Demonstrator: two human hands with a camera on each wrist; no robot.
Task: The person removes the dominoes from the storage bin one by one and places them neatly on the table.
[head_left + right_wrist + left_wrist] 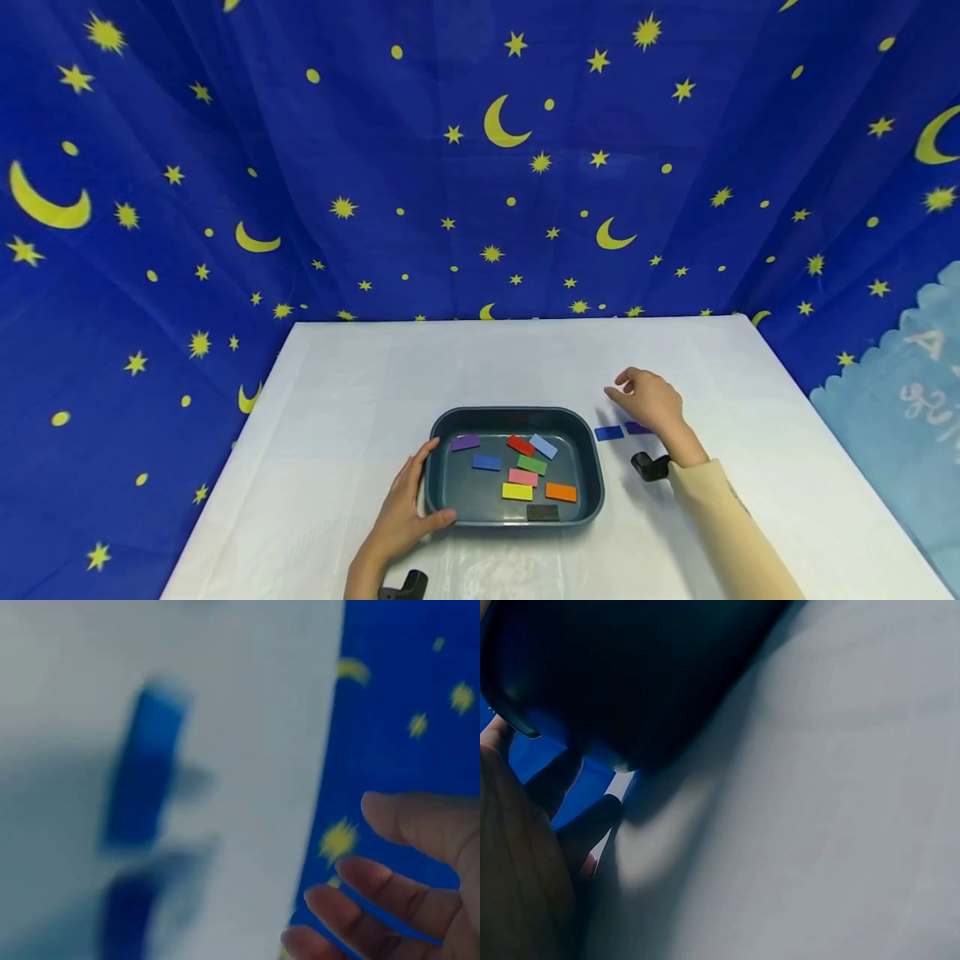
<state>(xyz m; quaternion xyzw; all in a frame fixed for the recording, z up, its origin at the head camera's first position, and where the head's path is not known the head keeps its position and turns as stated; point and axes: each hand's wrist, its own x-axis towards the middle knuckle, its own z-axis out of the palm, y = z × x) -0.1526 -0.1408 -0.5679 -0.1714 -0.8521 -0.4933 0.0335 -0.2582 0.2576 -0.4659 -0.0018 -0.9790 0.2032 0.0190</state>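
A dark blue-grey rectangular tray stands on the table with several flat, domino-like blocks lying scattered inside. Fingers and thumb of my left hand spread along the tray's left end, touching its rim. The left wrist view shows the tray wall in shade, close to those fingertips. Beyond the tray's right side, my right hand is raised over the table, fingers loosely bent around nothing. Below it lie a blue block and a purple block, the latter partly covered by the hand; both look blurred in the right wrist view.
White cloth covers the table. Dark blue curtains with yellow moons and stars hang behind and beside it. At the right edge is a light blue panel. Both wrists carry small black cameras.
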